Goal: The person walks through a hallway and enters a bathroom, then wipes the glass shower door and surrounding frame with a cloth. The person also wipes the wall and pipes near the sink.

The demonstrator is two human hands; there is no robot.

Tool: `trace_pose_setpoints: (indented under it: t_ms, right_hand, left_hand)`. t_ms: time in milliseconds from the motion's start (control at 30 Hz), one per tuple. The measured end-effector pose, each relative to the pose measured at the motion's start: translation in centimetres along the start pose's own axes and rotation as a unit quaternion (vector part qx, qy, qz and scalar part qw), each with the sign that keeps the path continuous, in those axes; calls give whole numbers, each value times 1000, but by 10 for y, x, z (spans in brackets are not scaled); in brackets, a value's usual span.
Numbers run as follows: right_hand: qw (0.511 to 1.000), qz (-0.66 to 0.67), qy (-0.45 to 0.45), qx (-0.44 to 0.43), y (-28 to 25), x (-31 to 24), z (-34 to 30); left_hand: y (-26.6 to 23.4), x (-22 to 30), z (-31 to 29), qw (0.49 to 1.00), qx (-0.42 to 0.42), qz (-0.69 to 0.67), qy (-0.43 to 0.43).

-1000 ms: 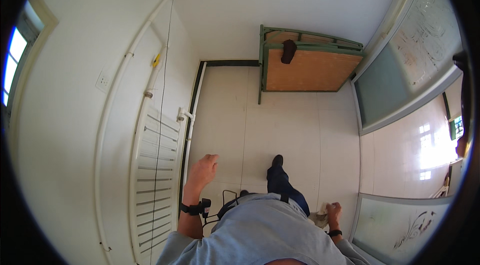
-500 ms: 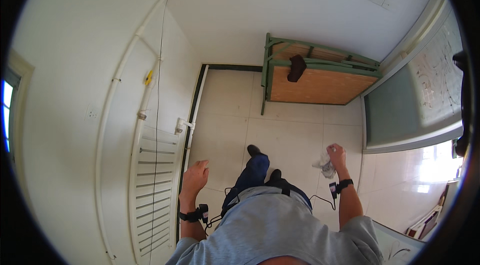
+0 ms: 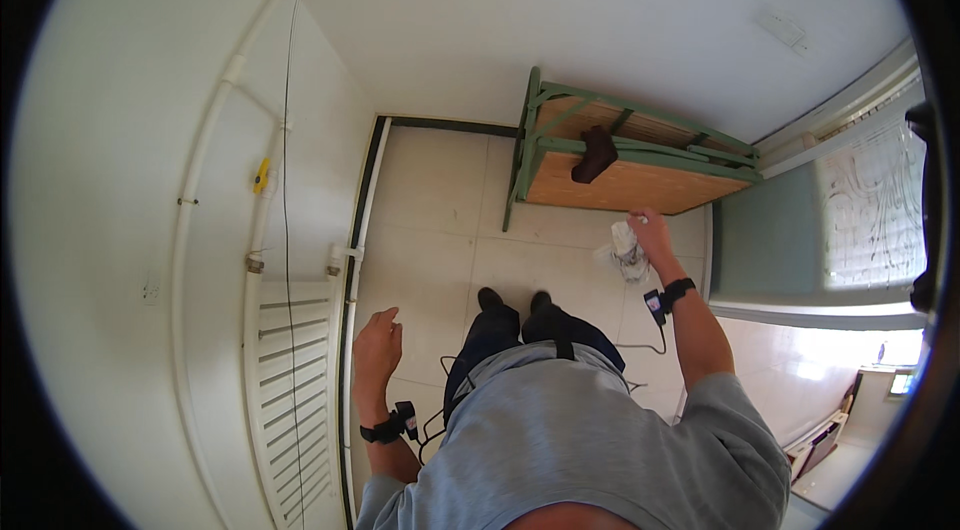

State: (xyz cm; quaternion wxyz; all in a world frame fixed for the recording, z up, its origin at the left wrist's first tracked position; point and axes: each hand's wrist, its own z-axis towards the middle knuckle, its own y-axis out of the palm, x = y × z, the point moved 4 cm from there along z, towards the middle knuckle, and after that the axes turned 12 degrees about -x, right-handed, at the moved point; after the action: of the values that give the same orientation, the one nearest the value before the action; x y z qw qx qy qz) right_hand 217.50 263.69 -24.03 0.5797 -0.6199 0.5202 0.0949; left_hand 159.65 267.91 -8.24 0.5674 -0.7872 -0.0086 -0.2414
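My right hand (image 3: pixel 653 238) is stretched forward, its fingers closed on a crumpled whitish plastic bag (image 3: pixel 628 252) that hangs below it, above the floor. Just beyond it stands a folded frame (image 3: pixel 625 182), green metal with brown wooden boards, apparently a folding bed or table. A dark brown piece of cloth (image 3: pixel 596 154) is draped over its upper edge. My left hand (image 3: pixel 377 355) hovers at my left side near the radiator; it holds nothing and its fingers are loosely bent and apart. Both wrists carry black straps with small boxes and cables.
On the left wall are a white radiator (image 3: pixel 292 370), white pipes (image 3: pixel 207 155) with a yellow valve handle (image 3: pixel 262 176), and a hanging black cable (image 3: pixel 287 180). A sliding door with a frosted panel (image 3: pixel 800 230) stands at the right. Beige tiles (image 3: pixel 425 205) cover the floor.
I have stepped closer to the folded frame, and my feet now stand side by side. My right hand with the plastic bag has moved forward towards the frame. The left hand stays low.
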Motion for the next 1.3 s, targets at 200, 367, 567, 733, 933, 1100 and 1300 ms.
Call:
trace_pose_setpoints:
  t_ms: [200, 367, 567, 733, 933, 1100, 1300]
  right_hand:
    - [997, 53, 52, 10, 38, 19, 120]
    - [988, 108, 65, -88, 84, 27, 223]
    - [948, 239, 158, -138, 141, 0, 256]
    - [973, -113, -12, -201, 116, -33, 302]
    - [761, -550, -239, -247, 79, -76, 328]
    - [830, -359, -180, -387, 2, -120, 285]
    - [792, 186, 56, -579, 96, -232, 191]
  left_hand:
    - [-3, -23, -13, 994, 21, -20, -106]
    - [1, -40, -37, 972, 44, -33, -230]
    - [-16, -49, -49, 927, 57, -79, -362]
    - [-11, 3, -59, 878, 66, -122, -458]
    - [-26, 79, -83, 835, 69, -162, -521]
    - [-59, 160, -148, 812, 81, -193, -545]
    - [-43, 162, -201, 780, 123, -226, -570]
